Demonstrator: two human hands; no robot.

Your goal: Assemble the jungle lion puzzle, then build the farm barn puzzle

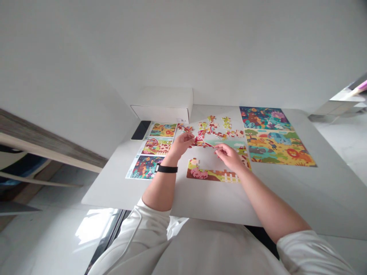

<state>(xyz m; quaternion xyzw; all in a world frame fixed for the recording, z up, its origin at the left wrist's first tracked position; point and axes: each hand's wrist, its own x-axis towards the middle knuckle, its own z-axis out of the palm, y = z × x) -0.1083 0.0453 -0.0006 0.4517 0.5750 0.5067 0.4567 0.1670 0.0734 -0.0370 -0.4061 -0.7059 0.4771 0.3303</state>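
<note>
Far left, a wooden shelf (pixel 54 143), its edge running alongside the table (pixel 213 206). On the table's left part, a dark phone (pixel 141 130), lying flat, just beside a picture sheet (pixel 157 147) with three printed scenes, one above another: animals on yellow ground, a farm with a red barn, a dark blue scene. Behind these, against the wall, a closed white box (pixel 162 112). In front of the sheet, a black wristband (pixel 166 169) on the left wrist. Left hand (pixel 183 145): fingers bent, tips drawn together at the left edge of a barn section (pixel 200 136) of a jigsaw; whether they grip it or only touch it, cannot be told. Jigsaw (pixel 213 175): partly joined, lying mid-table, a pig and white fence along its near strip, pale sky along its far strip, bare tabletop showing between. Beyond it, loose pieces (pixel 226 122), scattered, some overlapping. Right hand (pixel 228 156): over the jigsaw's middle, fingers curled, thumb near the forefinger; whether anything is held, cannot be told. On the table's right part, two completed pictures, flat: a dark blue picture (pixel 265 118) behind, a yellow animal picture (pixel 279 148) in front.
</note>
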